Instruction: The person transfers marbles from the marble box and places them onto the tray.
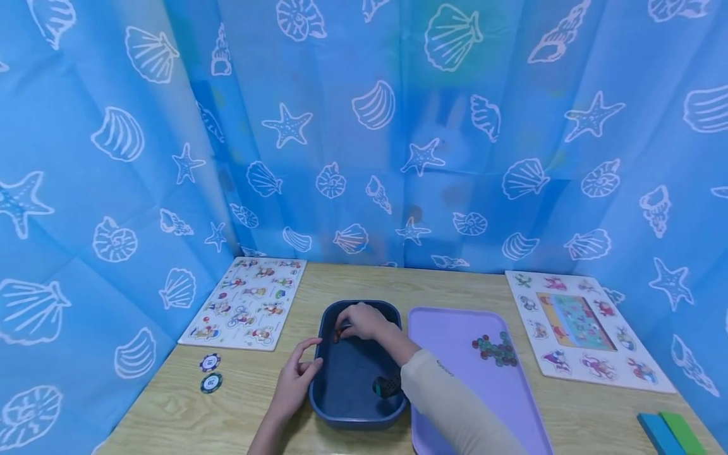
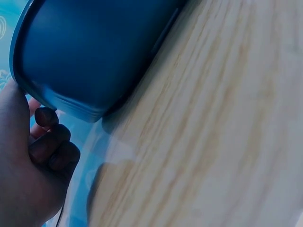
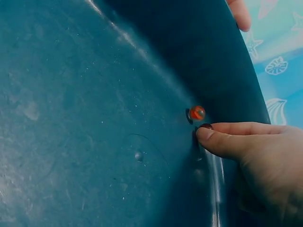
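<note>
A dark blue rectangular tub (image 1: 358, 420) stands on the table. Inside it, at the far left corner, my right hand (image 1: 362, 320) pinches a small dark red marble (image 3: 206, 126) between thumb and forefinger. Right beside those fingertips, an orange-red marble (image 3: 197, 112) lies on the tub floor. My left hand (image 1: 294, 379) rests at the tub's left side, thumb and forefinger spread and touching near the rim. In the left wrist view its other fingers (image 2: 49, 144) bend loosely by the outer wall.
Right of the tub lies a purple tray (image 1: 455, 322) with a cluster of red and green marbles (image 1: 496, 349). Puzzle boards flank the table: one (image 1: 250, 303) left, another (image 1: 591, 335) right. Two poker chips (image 1: 211, 382) lie left; blue (image 1: 660, 433) and green blocks (image 1: 682, 433) lie front right.
</note>
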A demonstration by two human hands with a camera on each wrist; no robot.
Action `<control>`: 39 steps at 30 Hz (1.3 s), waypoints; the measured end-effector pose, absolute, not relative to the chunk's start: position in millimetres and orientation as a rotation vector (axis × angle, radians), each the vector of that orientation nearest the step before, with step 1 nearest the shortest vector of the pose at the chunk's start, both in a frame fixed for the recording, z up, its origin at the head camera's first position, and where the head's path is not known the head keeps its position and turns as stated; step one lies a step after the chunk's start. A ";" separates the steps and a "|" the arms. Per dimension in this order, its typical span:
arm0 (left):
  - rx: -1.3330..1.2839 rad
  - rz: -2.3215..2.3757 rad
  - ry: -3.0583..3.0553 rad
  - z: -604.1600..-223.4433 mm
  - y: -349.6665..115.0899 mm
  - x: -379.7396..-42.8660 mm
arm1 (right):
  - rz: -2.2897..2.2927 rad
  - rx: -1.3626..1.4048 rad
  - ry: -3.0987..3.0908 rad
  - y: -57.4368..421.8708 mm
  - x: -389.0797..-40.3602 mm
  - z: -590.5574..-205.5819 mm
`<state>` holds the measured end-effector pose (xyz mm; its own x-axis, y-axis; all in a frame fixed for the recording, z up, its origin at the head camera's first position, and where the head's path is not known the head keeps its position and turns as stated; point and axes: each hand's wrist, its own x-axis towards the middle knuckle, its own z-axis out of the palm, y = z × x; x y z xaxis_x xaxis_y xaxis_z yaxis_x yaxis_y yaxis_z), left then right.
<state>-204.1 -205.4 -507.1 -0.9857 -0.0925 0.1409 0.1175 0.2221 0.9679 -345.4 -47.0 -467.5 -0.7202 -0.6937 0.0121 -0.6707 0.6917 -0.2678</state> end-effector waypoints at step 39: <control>-0.025 -1.899 -2.346 -473.0 -195.9 -185.4 | -0.834 -0.747 2.988 181.3 -305.5 -490.7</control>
<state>-185.4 -195.9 -473.0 -0.9923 -0.0644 0.1060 0.0903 0.2112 0.9733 -305.5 181.3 -490.7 -0.8892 -0.4252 0.1686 -0.4511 0.7541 -0.4774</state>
